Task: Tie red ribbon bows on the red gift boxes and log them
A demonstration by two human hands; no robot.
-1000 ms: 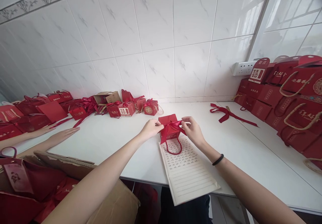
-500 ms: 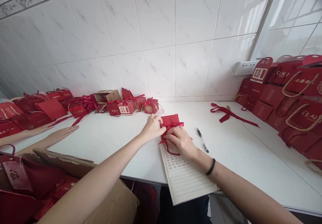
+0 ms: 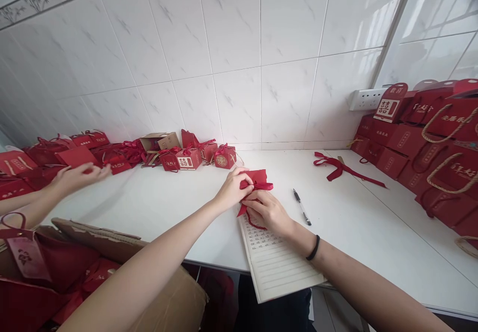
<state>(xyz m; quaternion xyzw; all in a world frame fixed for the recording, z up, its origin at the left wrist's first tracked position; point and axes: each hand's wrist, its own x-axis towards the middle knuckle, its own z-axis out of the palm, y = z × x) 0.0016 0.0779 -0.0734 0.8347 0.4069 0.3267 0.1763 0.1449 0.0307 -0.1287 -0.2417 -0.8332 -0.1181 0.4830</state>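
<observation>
A small red gift box [image 3: 258, 175] stands on the upper part of an open lined notebook [image 3: 280, 272] with handwriting on it. Red ribbon [image 3: 264, 186] is tied in a bow across the box. At the bow's left side, my left hand [image 3: 233, 190] pinches the ribbon between thumb and fingers. My right hand [image 3: 271, 212], with a black band on the wrist, has its fingers closed on the ribbon at the box's near side. A twisted red cord handle [image 3: 256, 223] hangs down over the page, partly under the right hand.
A pen [image 3: 301, 206] and loose red ribbons [image 3: 345, 167] lie to the right. Stacked red gift boxes [image 3: 407, 148] stand far right; finished small boxes [image 3: 188, 159] line the wall. A cardboard carton [image 3: 164, 282] is at lower left, near another person's hands [image 3: 80, 175].
My left hand has shifted slightly right onto the bow. My right hand stays nearly in place. The other person's hands have lifted off the table at left.
</observation>
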